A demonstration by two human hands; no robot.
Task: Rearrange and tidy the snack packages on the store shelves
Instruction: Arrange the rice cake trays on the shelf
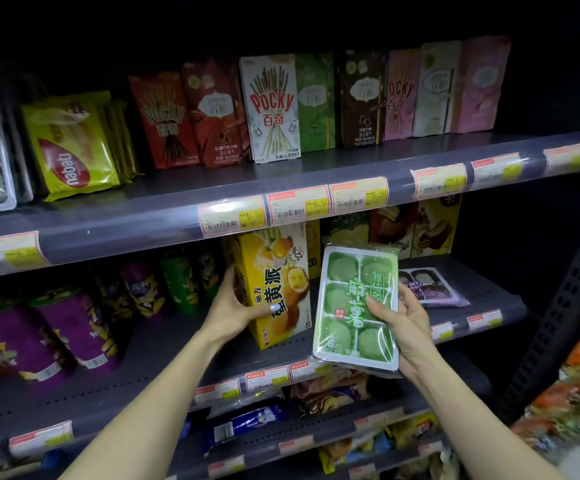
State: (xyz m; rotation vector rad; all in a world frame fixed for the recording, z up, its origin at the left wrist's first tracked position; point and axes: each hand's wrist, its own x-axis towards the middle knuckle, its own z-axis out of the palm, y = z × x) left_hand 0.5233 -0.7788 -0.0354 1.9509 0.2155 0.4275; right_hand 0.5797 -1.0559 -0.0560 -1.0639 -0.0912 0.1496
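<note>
L hand (pixel 238 306) grips yellow pie box (pixel 274 285); R hand (pixel 399 320) grips green mochi tray (pixel 357 306); advice: steady box upright, slot tray flat on middle shelf (pixel 489 299) beside it.

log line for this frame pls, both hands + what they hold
left hand: grips yellow pie box, upright on middle shelf | right hand: holds green mochi tray off shelf | phase: rearranging

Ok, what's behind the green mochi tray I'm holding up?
Behind the green mochi tray, gripped by the right hand, the middle shelf shows a purple mochi pack lying flat to its right. Boxes stand above it. Whatever sits directly behind the tray is covered.
</note>
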